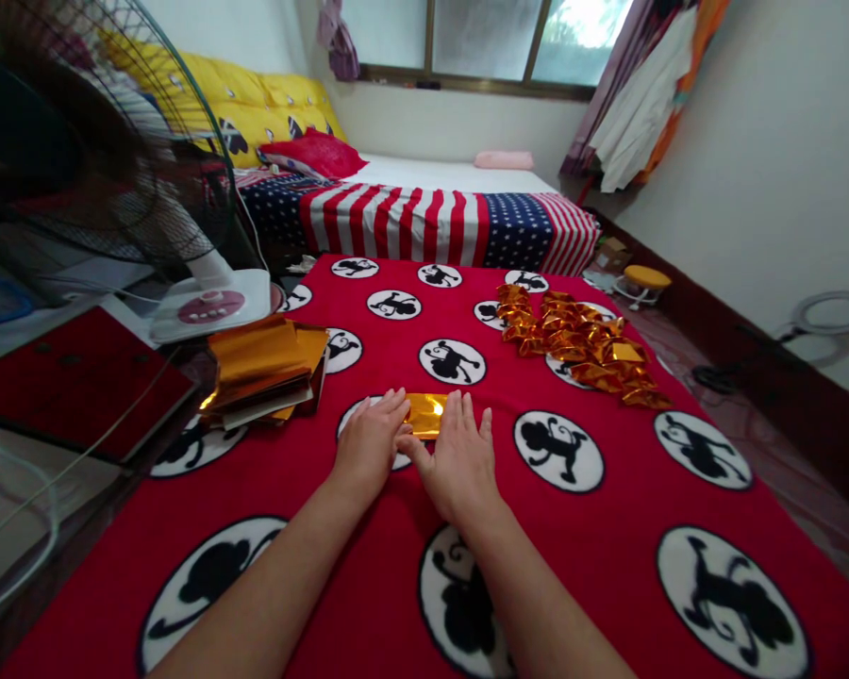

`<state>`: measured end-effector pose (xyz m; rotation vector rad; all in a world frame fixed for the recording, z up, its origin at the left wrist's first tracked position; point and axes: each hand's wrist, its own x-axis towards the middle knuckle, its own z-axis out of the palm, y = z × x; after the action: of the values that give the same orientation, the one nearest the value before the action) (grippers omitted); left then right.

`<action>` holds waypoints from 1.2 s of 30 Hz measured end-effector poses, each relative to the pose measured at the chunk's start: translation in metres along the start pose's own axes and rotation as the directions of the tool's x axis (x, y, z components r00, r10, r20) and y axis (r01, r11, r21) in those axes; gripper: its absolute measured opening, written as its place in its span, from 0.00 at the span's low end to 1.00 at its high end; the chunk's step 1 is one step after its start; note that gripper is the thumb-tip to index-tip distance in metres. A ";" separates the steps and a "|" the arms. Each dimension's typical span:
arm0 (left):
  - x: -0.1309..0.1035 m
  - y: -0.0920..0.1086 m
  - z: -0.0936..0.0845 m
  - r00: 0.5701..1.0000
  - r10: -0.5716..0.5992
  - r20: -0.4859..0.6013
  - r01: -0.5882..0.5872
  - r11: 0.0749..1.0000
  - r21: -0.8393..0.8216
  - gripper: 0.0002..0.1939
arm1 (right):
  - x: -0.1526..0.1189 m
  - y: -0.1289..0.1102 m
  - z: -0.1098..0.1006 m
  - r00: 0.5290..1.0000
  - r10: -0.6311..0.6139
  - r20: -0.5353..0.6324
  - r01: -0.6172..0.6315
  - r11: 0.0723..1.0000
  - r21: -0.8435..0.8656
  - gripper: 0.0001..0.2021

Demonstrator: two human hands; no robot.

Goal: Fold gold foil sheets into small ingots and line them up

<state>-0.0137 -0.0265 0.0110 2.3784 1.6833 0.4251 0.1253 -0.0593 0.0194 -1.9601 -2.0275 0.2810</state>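
Note:
A small folded strip of shiny gold foil paper (425,415) lies flat on the red cloth, its ends covered by my fingers. My left hand (372,438) presses on its left end with fingers stretched out together. Across from it, my right hand (459,453) lies flat on the right end, fingers extended and thumb reaching toward the left hand. Left of the hands is a stack of gold foil sheets (261,363). Several folded gold foil pieces (573,339) sit in rows at the far right of the cloth.
The red cloth (580,585) has white circles with black monkey figures. At the left stand an electric fan (212,297) and a dark red box-like object (71,377). Behind is a bed with a striped and starred cover (410,222). A yellow stool (647,276) stands at the right.

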 end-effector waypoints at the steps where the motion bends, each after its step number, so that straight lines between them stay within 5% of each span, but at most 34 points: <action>1: 0.001 0.001 0.000 1.000 0.000 0.004 0.000 1.000 0.005 0.19 | -0.001 -0.002 0.001 1.000 -0.011 -0.029 0.011 1.000 -0.003 0.49; 4: 0.003 0.003 -0.001 1.000 -0.005 0.031 0.005 1.000 0.017 0.20 | -0.001 -0.010 0.004 0.988 -0.141 -0.059 0.142 0.990 0.018 0.46; 8: 0.003 0.002 -0.003 0.998 -0.026 0.054 0.026 1.000 -0.007 0.21 | 0.001 -0.013 0.006 0.967 -0.245 0.075 0.237 0.966 0.105 0.42; 16: 0.001 -0.005 -0.018 0.996 -0.065 0.069 0.067 0.997 -0.029 0.24 | 0.002 0.007 0.001 0.987 -0.129 0.093 0.121 0.989 0.084 0.45; 20: 0.002 -0.011 -0.018 0.995 -0.035 0.089 0.037 0.999 -0.025 0.24 | 0.005 0.013 0.002 0.991 -0.124 0.044 0.117 0.984 0.136 0.36; 24: 0.003 -0.013 -0.016 0.996 -0.029 0.087 0.032 0.999 -0.028 0.25 | 0.013 0.024 0.004 0.994 -0.077 -0.073 0.093 0.962 0.256 0.24; 29: 0.003 -0.013 -0.017 0.995 -0.026 0.095 0.030 0.999 -0.038 0.27 | 0.030 0.036 0.009 0.967 -0.026 -0.252 0.120 0.922 0.368 0.24; 36: 0.007 -0.018 -0.014 0.996 0.005 0.089 0.004 0.995 -0.099 0.30 | 0.044 0.040 0.009 0.976 0.077 -0.206 0.035 0.871 0.490 0.23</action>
<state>-0.0323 -0.0143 0.0197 2.2924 1.5851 0.3871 0.1585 -0.0134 0.0008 -1.6118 -1.5963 0.5065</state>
